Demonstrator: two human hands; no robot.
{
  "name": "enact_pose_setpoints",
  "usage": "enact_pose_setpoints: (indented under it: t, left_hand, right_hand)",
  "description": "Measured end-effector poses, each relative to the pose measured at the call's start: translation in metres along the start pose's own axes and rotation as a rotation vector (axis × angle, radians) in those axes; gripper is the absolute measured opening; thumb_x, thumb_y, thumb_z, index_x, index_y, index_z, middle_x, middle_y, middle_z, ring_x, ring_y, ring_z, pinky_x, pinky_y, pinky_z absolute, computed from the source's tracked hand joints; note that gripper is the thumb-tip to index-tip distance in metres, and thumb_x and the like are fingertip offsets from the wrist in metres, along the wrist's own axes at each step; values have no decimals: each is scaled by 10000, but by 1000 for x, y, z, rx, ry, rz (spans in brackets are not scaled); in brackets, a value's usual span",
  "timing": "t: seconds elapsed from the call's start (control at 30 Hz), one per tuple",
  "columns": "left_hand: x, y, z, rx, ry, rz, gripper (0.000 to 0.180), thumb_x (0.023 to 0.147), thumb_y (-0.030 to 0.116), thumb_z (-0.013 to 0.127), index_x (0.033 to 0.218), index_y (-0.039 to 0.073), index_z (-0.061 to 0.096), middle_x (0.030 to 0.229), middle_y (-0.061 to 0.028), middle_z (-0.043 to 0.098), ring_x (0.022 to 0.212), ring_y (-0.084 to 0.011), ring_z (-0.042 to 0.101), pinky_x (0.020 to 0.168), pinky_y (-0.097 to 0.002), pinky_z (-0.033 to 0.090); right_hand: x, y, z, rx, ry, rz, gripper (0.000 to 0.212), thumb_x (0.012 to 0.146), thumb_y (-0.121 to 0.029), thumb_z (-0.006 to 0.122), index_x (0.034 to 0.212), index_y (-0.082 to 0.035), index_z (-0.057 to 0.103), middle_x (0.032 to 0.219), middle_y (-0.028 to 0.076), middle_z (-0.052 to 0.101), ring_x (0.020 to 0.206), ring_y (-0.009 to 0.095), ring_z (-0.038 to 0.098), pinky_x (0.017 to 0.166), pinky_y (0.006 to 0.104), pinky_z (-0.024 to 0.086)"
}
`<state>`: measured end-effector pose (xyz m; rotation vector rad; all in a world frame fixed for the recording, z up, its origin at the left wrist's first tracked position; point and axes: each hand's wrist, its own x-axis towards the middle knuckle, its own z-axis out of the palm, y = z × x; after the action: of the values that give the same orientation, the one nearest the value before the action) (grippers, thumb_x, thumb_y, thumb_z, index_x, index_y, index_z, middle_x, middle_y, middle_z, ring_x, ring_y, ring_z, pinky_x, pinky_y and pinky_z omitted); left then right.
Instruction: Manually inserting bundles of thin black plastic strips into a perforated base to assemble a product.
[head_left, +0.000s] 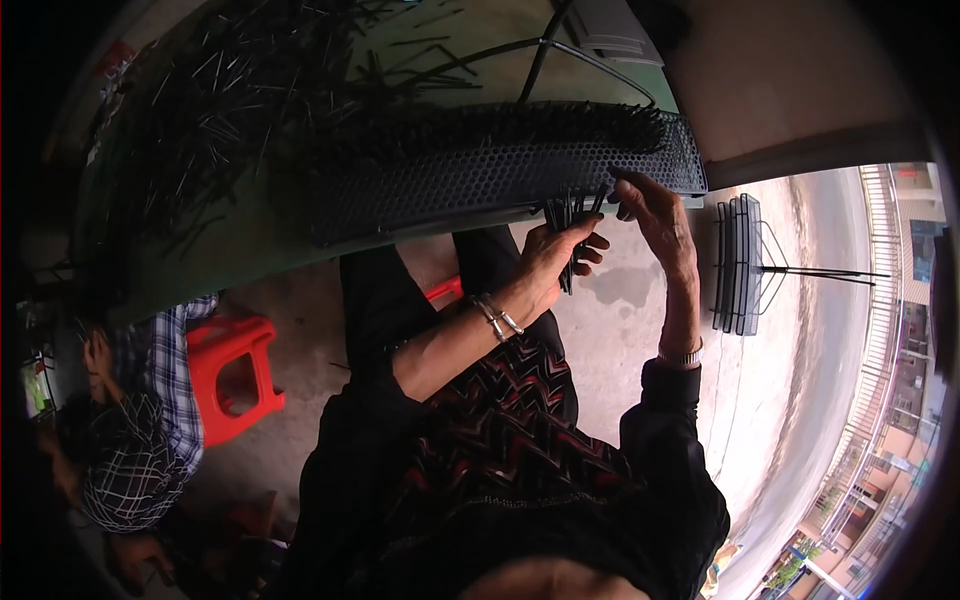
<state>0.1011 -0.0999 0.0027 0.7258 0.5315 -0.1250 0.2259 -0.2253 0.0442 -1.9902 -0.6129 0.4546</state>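
Observation:
My left hand (pixel 550 256) is closed around a bundle of thin black sticks (pixel 568 212), which stand up out of the fist just in front of a long dark panel (pixel 450 188) full of round holes. Along the panel's far side runs a dense row of short black pieces (pixel 520 125), set upright. My right hand (pixel 655 215) is at the panel's right end, thumb and fingers pinched together by its near edge. What the pinch holds is too small and dark to make out. The panel lies on the front of a green table (pixel 220 262).
Many loose black sticks (pixel 240 85) are strewn over the table's left and back. A bent metal frame (pixel 535 70) rises behind the panel. On the left are a red plastic stool (pixel 265 385) and another person (pixel 130 450). A dark rack (pixel 737 265) stands on the floor to the right.

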Motion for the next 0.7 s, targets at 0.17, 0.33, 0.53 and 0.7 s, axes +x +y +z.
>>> enact_pose_setpoints:
  t: [0.17, 0.33, 0.53, 0.7]
  left_hand:
    - [-5, 2, 1, 28, -29, -18, 245, 923, 272, 602, 1051, 74, 668, 880, -60, 701, 694, -111, 616, 569, -233, 433]
    - [-6, -1, -3, 65, -9, 44, 274, 908, 310, 616, 1007, 61, 672, 874, -82, 715, 719, -148, 670, 568, -259, 459]
    - [-7, 1, -1, 85, -19, 64, 278, 908, 341, 618, 999, 84, 668, 912, -88, 714, 751, -164, 675, 565, -283, 487]
    - [0, 13, -3, 34, 63, -47, 328, 891, 376, 638, 1070, 103, 624, 948, -89, 699, 798, -201, 675, 588, -347, 537]
  right_hand:
    - [0, 2, 8, 181, -141, -8, 180, 903, -132, 609, 970, 34, 634, 798, 52, 639, 692, 93, 571, 633, 243, 474]
    - [0, -1, 7, 189, -186, 22, 176, 896, -113, 607, 968, 46, 628, 793, 77, 652, 687, 126, 625, 634, 253, 510]
    - [-2, -8, 5, 249, -170, 40, 178, 900, -106, 599, 981, 51, 620, 795, 92, 659, 698, 152, 654, 642, 266, 535]
    - [4, -21, -11, 120, 158, 7, 149, 921, -93, 567, 985, 30, 620, 829, 84, 661, 740, 154, 666, 678, 264, 529]
